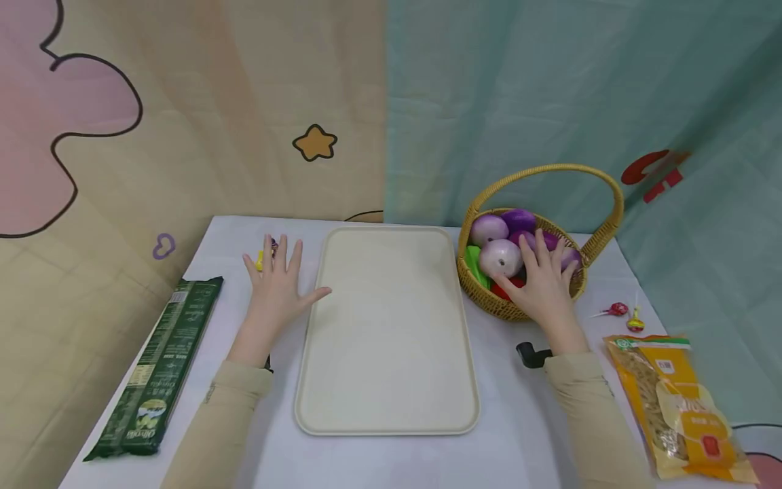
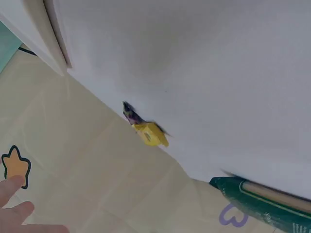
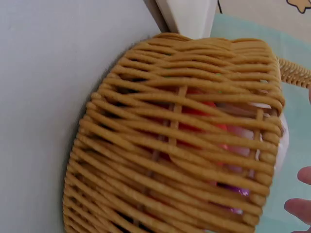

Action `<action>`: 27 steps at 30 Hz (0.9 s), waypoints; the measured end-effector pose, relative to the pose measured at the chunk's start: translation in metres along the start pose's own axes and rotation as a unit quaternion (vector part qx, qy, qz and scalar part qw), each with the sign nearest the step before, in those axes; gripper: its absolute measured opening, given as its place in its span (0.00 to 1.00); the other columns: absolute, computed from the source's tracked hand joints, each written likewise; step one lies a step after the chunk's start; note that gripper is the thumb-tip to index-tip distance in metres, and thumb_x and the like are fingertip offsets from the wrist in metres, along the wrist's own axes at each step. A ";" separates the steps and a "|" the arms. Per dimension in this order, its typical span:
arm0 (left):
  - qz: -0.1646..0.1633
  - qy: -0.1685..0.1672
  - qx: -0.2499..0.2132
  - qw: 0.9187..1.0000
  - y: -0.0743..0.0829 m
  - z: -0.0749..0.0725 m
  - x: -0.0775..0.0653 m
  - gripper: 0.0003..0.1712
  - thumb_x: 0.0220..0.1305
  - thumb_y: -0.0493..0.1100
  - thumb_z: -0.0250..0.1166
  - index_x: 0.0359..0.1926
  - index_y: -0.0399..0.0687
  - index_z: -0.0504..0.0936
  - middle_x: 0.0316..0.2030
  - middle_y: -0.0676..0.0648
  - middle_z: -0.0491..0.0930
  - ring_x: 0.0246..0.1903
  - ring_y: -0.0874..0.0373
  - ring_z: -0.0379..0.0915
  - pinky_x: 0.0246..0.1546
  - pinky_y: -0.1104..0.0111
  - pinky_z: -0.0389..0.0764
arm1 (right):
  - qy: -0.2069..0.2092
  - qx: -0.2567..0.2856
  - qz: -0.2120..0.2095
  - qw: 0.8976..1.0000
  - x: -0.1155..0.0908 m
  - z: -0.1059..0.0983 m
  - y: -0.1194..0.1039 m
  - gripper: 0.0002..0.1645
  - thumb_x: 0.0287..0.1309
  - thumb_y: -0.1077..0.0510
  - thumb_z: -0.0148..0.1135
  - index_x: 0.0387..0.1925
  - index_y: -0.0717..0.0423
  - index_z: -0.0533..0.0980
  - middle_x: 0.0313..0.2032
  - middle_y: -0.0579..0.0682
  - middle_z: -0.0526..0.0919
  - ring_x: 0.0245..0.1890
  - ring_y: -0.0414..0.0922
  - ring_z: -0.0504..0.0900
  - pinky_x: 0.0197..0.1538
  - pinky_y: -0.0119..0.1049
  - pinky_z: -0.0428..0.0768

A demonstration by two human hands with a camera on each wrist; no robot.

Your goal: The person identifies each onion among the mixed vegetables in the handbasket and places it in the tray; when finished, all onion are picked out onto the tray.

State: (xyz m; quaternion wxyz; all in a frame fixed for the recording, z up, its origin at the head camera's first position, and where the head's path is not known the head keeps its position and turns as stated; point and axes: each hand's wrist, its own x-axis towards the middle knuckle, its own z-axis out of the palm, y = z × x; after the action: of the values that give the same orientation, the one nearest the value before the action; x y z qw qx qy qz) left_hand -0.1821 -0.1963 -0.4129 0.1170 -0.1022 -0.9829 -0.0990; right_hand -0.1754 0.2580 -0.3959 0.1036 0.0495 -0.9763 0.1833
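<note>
While my right hand [image 1: 544, 291] hovers spread over the basket [image 1: 497, 309], my left hand [image 1: 275, 293] is well apart, across the tray [image 1: 391, 333].
From here I see the basket just beside the tray's far right corner, its handle [image 1: 550, 168] arching left to right; the big pale onion [image 1: 501, 258] lies ahead and left of my right palm, so that hand is nearer. Both hands are loose, grasping nothing; whether the right touches anything, I cannot tell.
</note>
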 end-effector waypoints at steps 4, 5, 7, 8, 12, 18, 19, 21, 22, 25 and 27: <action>-0.016 -0.044 -0.032 0.998 -0.007 0.006 -0.010 0.55 0.58 0.66 0.65 0.73 0.35 0.57 0.73 0.27 0.48 0.73 0.29 0.35 0.65 0.27 0.42 | 0.023 0.016 -0.020 0.999 0.006 0.010 -0.004 0.50 0.60 0.42 0.65 0.74 0.62 0.56 0.74 0.67 0.52 0.73 0.73 0.45 0.67 0.76 0.45; -0.020 -0.057 -0.042 0.997 -0.009 0.007 -0.012 0.53 0.60 0.65 0.64 0.73 0.34 0.57 0.73 0.27 0.49 0.73 0.29 0.37 0.66 0.28 0.45 | 0.032 0.019 -0.024 0.999 0.008 0.013 -0.005 0.49 0.59 0.44 0.67 0.73 0.62 0.57 0.73 0.67 0.55 0.71 0.73 0.51 0.67 0.75 0.51; -0.033 -0.088 -0.067 0.993 -0.012 0.010 -0.018 0.50 0.63 0.61 0.63 0.73 0.34 0.57 0.72 0.27 0.50 0.72 0.29 0.41 0.66 0.31 0.50 | 0.045 0.028 -0.025 0.998 0.011 0.017 -0.008 0.48 0.58 0.47 0.69 0.71 0.63 0.60 0.69 0.69 0.61 0.67 0.72 0.59 0.67 0.72 0.57; -0.039 -0.105 -0.079 0.991 -0.014 0.011 -0.021 0.48 0.64 0.60 0.62 0.73 0.34 0.57 0.72 0.27 0.51 0.71 0.28 0.42 0.66 0.32 0.53 | 0.046 0.034 -0.023 0.998 0.012 0.020 -0.009 0.48 0.57 0.48 0.69 0.71 0.64 0.60 0.68 0.69 0.62 0.66 0.72 0.61 0.67 0.70 0.59; -0.067 -0.170 -0.136 0.974 -0.017 0.015 -0.028 0.42 0.69 0.53 0.60 0.73 0.34 0.57 0.70 0.27 0.55 0.68 0.28 0.49 0.63 0.34 0.61 | 0.037 0.083 0.021 0.996 0.016 0.024 -0.012 0.46 0.58 0.50 0.69 0.71 0.65 0.60 0.64 0.71 0.64 0.63 0.72 0.63 0.67 0.69 0.60; -0.089 -0.228 -0.214 0.946 -0.018 0.020 -0.027 0.39 0.68 0.42 0.59 0.73 0.32 0.54 0.61 0.29 0.68 0.58 0.36 0.69 0.58 0.45 0.74 | -0.005 0.191 0.118 0.975 0.019 0.020 -0.016 0.48 0.57 0.47 0.70 0.70 0.65 0.60 0.64 0.71 0.58 0.64 0.67 0.63 0.67 0.64 0.63; -0.089 -0.235 -0.228 0.941 -0.018 0.021 -0.027 0.40 0.67 0.40 0.60 0.73 0.31 0.54 0.59 0.30 0.71 0.56 0.38 0.72 0.56 0.47 0.76 | -0.010 0.199 0.128 0.972 0.019 0.020 -0.017 0.48 0.56 0.46 0.70 0.69 0.65 0.60 0.64 0.71 0.57 0.64 0.66 0.62 0.67 0.64 0.63; -0.084 -0.247 -0.245 0.934 -0.016 0.023 -0.026 0.40 0.65 0.36 0.61 0.72 0.30 0.55 0.56 0.32 0.74 0.53 0.41 0.75 0.54 0.50 0.77 | -0.018 0.209 0.141 0.968 0.018 0.020 -0.018 0.49 0.54 0.45 0.71 0.67 0.66 0.60 0.64 0.70 0.57 0.64 0.65 0.62 0.67 0.63 0.63; -0.080 -0.251 -0.252 0.931 -0.016 0.024 -0.026 0.39 0.64 0.35 0.61 0.72 0.30 0.55 0.54 0.32 0.75 0.51 0.42 0.76 0.53 0.51 0.78 | -0.019 0.215 0.148 0.965 0.017 0.020 -0.018 0.49 0.54 0.45 0.72 0.66 0.66 0.59 0.64 0.69 0.59 0.63 0.64 0.63 0.68 0.63 0.64; -0.072 -0.259 -0.255 0.929 -0.014 0.027 -0.024 0.38 0.63 0.33 0.62 0.71 0.31 0.58 0.51 0.34 0.77 0.47 0.46 0.77 0.50 0.54 0.79 | -0.013 0.228 0.160 0.960 0.013 0.018 -0.021 0.50 0.52 0.44 0.73 0.65 0.65 0.58 0.63 0.67 0.63 0.63 0.63 0.65 0.67 0.62 0.65; -0.073 -0.258 -0.252 0.930 -0.014 0.028 -0.024 0.38 0.62 0.32 0.62 0.71 0.31 0.60 0.50 0.35 0.78 0.44 0.48 0.76 0.48 0.55 0.79 | 0.004 0.235 0.159 0.959 0.010 0.016 -0.024 0.49 0.51 0.45 0.73 0.64 0.64 0.58 0.62 0.66 0.66 0.62 0.62 0.67 0.66 0.61 0.66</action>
State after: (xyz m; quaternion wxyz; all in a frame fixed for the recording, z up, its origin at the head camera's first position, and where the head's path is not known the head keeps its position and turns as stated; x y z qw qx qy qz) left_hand -0.1687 -0.2076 -0.4481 -0.1779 -0.0785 -0.9267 -0.3216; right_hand -0.1846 0.2292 -0.3996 0.0625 -0.0844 -0.9004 0.4222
